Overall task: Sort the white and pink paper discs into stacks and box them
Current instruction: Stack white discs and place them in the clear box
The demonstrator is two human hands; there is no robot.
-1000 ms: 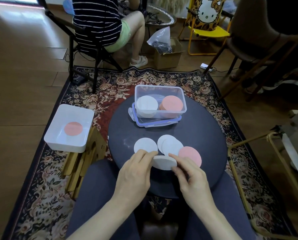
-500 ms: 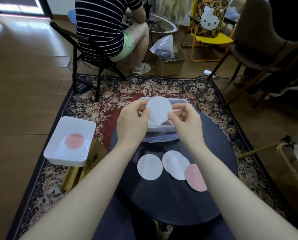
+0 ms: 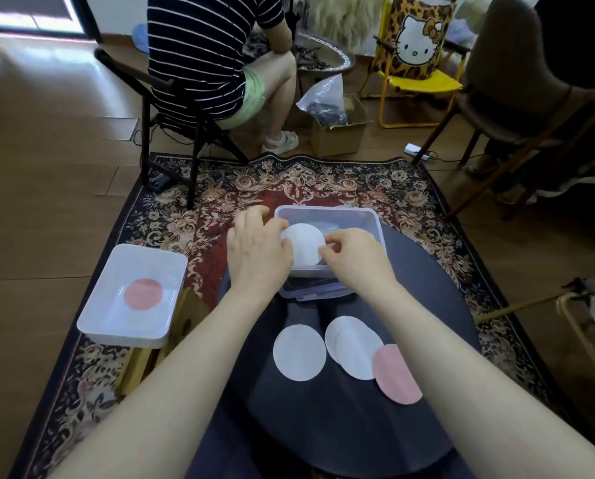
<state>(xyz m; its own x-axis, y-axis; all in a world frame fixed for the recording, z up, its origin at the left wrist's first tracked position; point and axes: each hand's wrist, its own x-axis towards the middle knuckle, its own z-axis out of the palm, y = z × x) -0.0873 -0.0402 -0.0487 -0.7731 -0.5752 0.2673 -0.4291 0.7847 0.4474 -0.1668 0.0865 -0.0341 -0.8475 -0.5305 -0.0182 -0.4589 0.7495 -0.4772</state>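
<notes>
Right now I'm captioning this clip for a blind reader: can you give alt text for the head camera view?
Both hands, left hand and right hand, hold a white disc over a clear plastic box on a round dark table. Nearer lie three white discs and a pink disc; a white tray to the left holds another pink disc.

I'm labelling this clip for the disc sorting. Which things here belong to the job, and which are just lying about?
Part of the job:
clear box
white stack held by left hand and right hand
loose white discs
pink disc

Lying about:
cardboard box
yellow chair
rug
</notes>
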